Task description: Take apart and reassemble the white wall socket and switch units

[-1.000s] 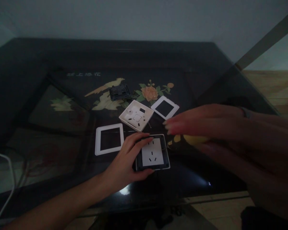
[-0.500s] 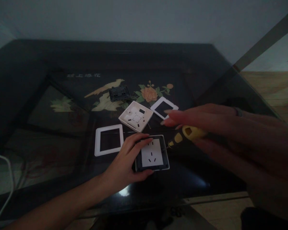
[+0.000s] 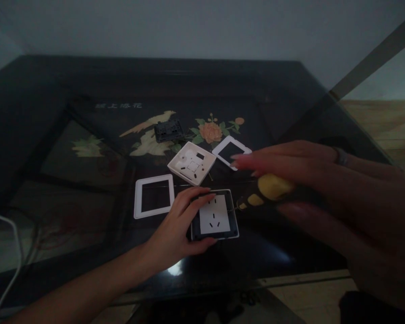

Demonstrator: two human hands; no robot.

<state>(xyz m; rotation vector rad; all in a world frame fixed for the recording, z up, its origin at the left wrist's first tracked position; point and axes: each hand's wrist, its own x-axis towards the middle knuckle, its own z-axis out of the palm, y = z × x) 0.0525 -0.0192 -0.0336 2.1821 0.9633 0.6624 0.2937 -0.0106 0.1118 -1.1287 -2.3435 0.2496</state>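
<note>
My left hand (image 3: 178,222) grips the left side of a wall socket (image 3: 215,220), a white face in a dark frame with a pale rim, and presses it to the table. Fingertips lie over its top, the thumb along the lower edge. To the right, my right hand (image 3: 337,189) has a yellow-and-black screwdriver (image 3: 273,186) between its long fingers and thumb. The screwdriver's thin shaft points left at the socket's right edge; its exact tip is hard to make out. Part of the handle hides behind my right hand.
A white square frame (image 3: 137,198) lies left of the socket, another white frame (image 3: 222,153) beyond it. Between them sits a white back box (image 3: 192,164), with a small screw (image 3: 210,177) near it. A black plate (image 3: 168,130) lies farther back on the dark glass tabletop (image 3: 273,103). A white cable (image 3: 17,247) hangs at left.
My right fingers have shifted around the screwdriver handle, uncovering more of the yellow part and turning it. My left hand and the socket stay in place.
</note>
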